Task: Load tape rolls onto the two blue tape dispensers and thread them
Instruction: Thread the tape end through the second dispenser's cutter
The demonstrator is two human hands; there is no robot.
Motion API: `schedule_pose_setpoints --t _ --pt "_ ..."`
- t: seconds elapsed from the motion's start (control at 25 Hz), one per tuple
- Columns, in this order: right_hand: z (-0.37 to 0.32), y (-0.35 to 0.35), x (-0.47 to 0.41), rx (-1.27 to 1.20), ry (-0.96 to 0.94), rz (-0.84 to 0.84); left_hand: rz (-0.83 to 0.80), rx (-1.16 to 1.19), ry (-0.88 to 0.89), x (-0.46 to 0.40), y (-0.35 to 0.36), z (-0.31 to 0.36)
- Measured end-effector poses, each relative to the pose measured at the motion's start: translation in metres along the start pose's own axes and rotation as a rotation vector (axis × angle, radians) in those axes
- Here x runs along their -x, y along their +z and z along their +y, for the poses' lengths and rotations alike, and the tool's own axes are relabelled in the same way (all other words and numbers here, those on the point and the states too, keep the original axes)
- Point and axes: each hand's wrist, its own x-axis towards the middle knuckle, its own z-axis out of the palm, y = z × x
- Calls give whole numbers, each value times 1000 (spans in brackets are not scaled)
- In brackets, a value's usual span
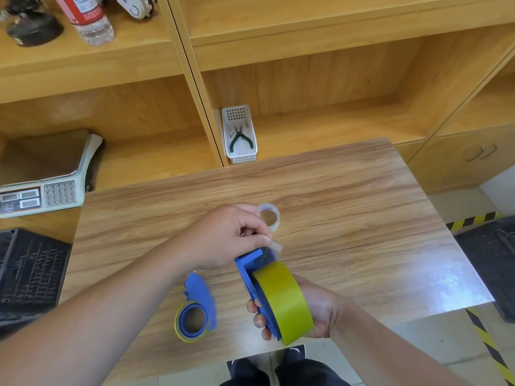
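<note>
Far left, a black crate [28, 274] is cut off by the frame edge; above it a weighing scale [44, 176] shows a keypad and display windows, its markings too small to read. On the upper shelf, a water bottle [89, 18] carries a red label whose print is illegible. On the worktop [362, 204], one blue tape dispenser [199, 299] lies on its side, already carrying a yellowish tape roll [191, 321]. The left hand [225, 235] is closed, thumb and forefinger pinched on the clear free end of tape [274, 246] just above the second dispenser [250, 277]. A small clear tape roll [269, 215] rests behind that hand, partly hidden by the knuckles. The right hand [315, 307] is clamped around the second dispenser, held above the worktop's near edge, with a wide yellow tape roll [284, 299] mounted on it and hiding most of its frame. Behind, on the shelf, a white basket [239, 135] holds green-handled pliers [241, 137].
</note>
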Motion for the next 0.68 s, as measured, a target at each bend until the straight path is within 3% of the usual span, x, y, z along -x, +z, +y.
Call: schedule_pose_setpoints --t 0.12,0.36,0.68 --pt "0 -2 0 -59 -51 16 100 120 -60 2 3 -5" --pt "9 -10 -6 -26 -161 109 238 143 -216 10 -3 -14" --pt "6 -13 5 93 -224 148 320 251 -380 15 -10 -22"
